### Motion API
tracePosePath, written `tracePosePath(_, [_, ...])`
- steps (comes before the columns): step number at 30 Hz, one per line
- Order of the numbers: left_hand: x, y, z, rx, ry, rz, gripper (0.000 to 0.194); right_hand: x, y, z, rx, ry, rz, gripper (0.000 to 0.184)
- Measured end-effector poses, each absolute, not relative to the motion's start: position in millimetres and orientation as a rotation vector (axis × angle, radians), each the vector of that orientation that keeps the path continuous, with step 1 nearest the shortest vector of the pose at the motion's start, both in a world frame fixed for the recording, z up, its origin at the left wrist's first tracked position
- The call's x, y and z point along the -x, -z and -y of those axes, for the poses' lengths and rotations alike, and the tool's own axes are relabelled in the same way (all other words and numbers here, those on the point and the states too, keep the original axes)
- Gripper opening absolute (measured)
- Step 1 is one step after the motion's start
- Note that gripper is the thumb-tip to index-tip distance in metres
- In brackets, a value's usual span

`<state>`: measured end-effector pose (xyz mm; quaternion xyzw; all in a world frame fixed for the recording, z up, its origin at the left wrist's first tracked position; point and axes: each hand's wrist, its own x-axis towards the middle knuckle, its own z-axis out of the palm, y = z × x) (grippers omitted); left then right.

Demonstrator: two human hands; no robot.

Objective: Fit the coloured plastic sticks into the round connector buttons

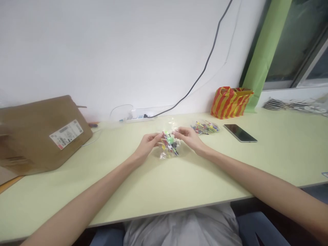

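Between my two hands, just above the pale green table (143, 194), is a clear plastic bag (170, 143) with small coloured plastic pieces inside: green, white, yellow, red and black. My left hand (149, 143) pinches its left side between thumb and fingers. On the other side my right hand (188, 137) pinches the bag's upper right edge. The fingertips are partly lost against the shiny plastic. A second clear bag of small coloured pieces (205, 127) lies on the table behind and to the right of my right hand.
A large cardboard box (38, 136) stands at the left. A power strip (139, 115) with a black cable (205, 66) sits against the wall. To the right are a tablet (240, 133), a red-and-yellow striped bag (230, 103) and a stack of thin flat things (274, 104).
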<state>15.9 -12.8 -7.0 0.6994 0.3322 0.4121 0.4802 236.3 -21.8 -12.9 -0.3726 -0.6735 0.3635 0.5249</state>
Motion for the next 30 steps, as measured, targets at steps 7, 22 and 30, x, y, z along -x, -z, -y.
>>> tracePosePath(7, [-18.1,7.5,14.5,-1.634,-1.02,-0.761,0.045,-235.7,13.2,23.0,0.875,-0.871,1.579,0.038])
tracePosePath(22, [-13.8,11.1,5.1,-1.703,-1.05,-0.815,0.052,-236.9,12.8,22.5,0.895,-0.964,1.437,0.028])
tracePosePath(30, [-7.0,10.5,1.8,-1.664,-1.124,-0.711,0.034,-240.5,15.6,20.1,0.849,-1.077,1.305,0.019])
